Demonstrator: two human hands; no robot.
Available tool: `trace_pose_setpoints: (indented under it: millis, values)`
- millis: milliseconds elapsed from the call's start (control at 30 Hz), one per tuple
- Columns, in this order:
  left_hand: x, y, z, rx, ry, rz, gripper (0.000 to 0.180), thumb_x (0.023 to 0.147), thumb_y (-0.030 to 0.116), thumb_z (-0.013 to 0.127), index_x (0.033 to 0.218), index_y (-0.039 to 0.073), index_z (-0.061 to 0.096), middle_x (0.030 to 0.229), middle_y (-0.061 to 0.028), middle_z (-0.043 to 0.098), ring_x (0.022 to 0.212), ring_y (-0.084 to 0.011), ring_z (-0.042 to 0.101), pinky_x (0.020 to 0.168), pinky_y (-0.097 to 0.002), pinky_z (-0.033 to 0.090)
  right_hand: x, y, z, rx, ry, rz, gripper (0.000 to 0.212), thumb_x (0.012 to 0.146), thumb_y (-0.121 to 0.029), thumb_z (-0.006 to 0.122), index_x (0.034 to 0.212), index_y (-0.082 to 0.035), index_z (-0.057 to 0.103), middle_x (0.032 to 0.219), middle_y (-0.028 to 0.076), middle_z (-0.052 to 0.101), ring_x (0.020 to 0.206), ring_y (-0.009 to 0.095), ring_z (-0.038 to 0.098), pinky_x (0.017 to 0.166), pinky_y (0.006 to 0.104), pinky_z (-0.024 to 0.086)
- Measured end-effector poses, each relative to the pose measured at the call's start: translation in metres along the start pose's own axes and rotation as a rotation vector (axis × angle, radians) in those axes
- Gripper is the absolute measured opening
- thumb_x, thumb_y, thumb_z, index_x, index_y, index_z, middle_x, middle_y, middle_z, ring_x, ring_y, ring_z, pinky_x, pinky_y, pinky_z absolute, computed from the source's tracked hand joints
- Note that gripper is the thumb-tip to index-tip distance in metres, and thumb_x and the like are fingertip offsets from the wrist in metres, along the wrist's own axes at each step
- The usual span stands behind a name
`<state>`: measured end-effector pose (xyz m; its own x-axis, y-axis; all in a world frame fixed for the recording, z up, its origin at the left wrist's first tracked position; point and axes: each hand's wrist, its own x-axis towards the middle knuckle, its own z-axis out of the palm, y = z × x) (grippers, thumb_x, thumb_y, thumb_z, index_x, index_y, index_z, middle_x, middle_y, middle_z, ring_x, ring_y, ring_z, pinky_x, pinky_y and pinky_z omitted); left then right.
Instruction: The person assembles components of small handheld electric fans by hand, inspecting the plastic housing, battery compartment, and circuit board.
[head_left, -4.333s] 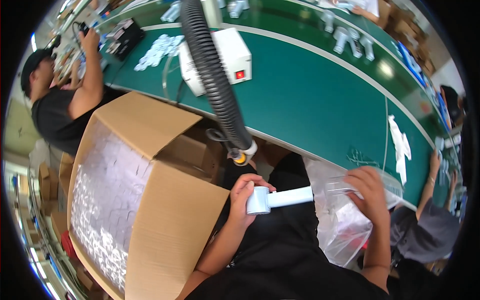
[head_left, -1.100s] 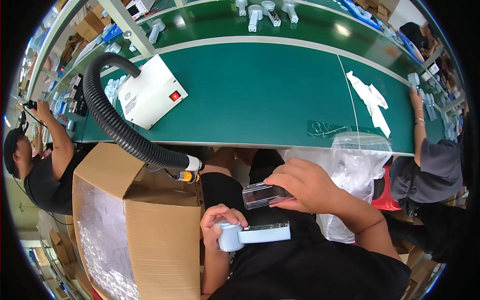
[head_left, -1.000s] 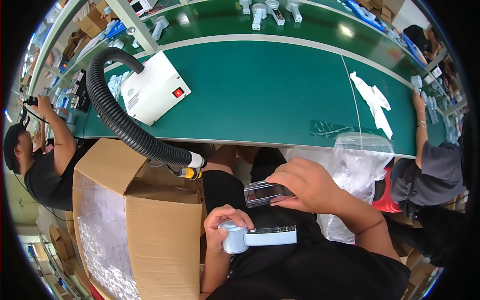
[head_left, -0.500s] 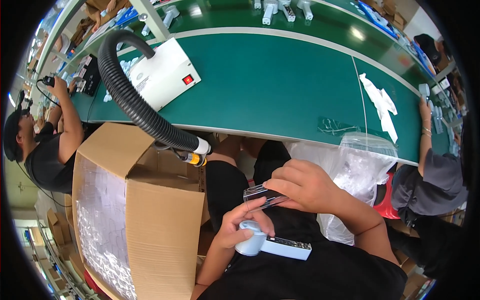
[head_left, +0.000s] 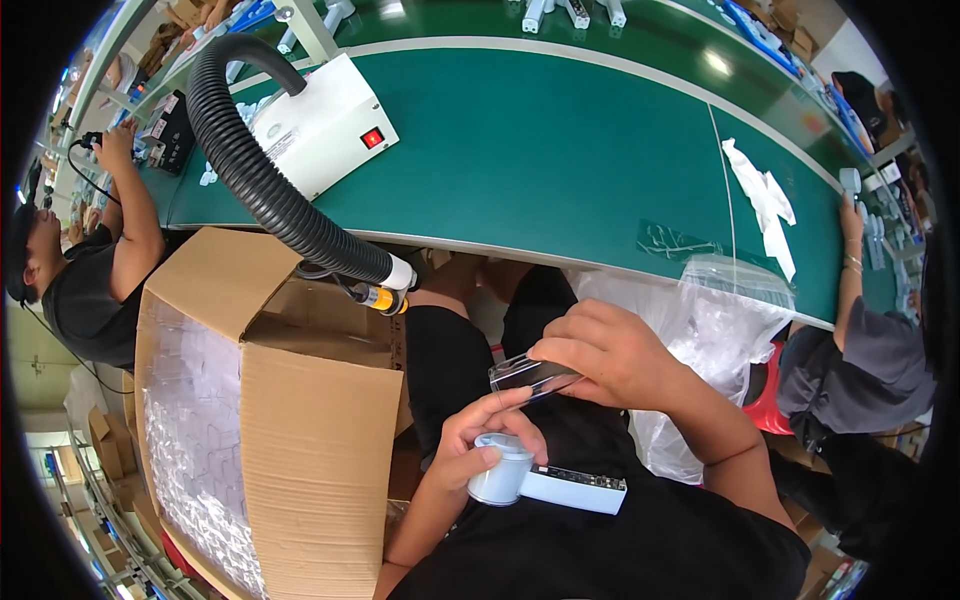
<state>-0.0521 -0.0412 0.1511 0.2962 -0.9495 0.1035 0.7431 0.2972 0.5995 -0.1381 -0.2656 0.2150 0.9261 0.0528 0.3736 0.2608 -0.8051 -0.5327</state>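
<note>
My left hand point(head_left: 482, 440) is closed round the round head of a light-blue handheld device point(head_left: 572, 489). Its straight handle points right, and a strip of dark circuit board shows along the handle's upper side. Above it, my right hand point(head_left: 612, 355) grips a clear plastic cover point(head_left: 525, 374) between thumb and fingers. One end of the cover comes close to the left fingertips; whether they touch I cannot tell. Both things are held over my lap, apart from the bench.
At left stands an open cardboard box point(head_left: 315, 440) with clear plastic trays. A black hose point(head_left: 240, 150) arches over it from a white machine point(head_left: 335, 130) on the green bench point(head_left: 520, 150). White cloth point(head_left: 765, 205) and a clear bag point(head_left: 700, 330) are at right. Co-workers sit on both sides.
My view has shifted slightly, so the bench and box sit higher in the picture. The cover in my right hand has tilted a little; both hands keep their holds.
</note>
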Motion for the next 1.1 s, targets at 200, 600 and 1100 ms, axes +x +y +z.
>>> trace_pose_setpoints:
  millis: [200, 600, 1100]
  values:
    - [-0.001, -0.001, -0.001, -0.023, 0.007, 0.026, 0.067, 0.089, 0.022, 0.062, 0.141, -0.009, 0.034, 0.096, -0.0209, 0.064, 0.087, -0.0308, 0.066, 0.079, -0.0388, 0.052, 0.000, 0.000, 0.001, 0.009, -0.006, -0.001, 0.042, 0.072, -0.018, 0.076, 0.110, -0.011, 0.060, 0.098, 0.004, 0.061, 0.085, 0.025, 0.057, 0.071, 0.0362, 0.050]
    - [-0.004, 0.003, 0.001, 0.019, 0.049, 0.007, 0.072, 0.086, 0.021, 0.062, 0.145, -0.007, 0.032, 0.095, -0.0206, 0.064, 0.088, -0.0298, 0.066, 0.079, -0.0360, 0.052, -0.003, 0.001, 0.001, 0.048, -0.076, 0.006, 0.040, 0.074, -0.023, 0.078, 0.112, -0.032, 0.070, 0.088, 0.003, 0.057, 0.074, 0.021, 0.056, 0.061, 0.0315, 0.047]
    - [-0.006, 0.002, 0.002, 0.037, 0.031, -0.007, 0.075, 0.085, 0.022, 0.063, 0.146, -0.007, 0.030, 0.096, -0.0203, 0.064, 0.088, -0.0277, 0.066, 0.078, -0.0330, 0.052, -0.007, 0.004, 0.007, 0.086, -0.036, -0.045, 0.033, 0.071, -0.024, 0.081, 0.103, -0.026, 0.071, 0.091, 0.004, 0.059, 0.074, 0.022, 0.057, 0.059, 0.0320, 0.047]
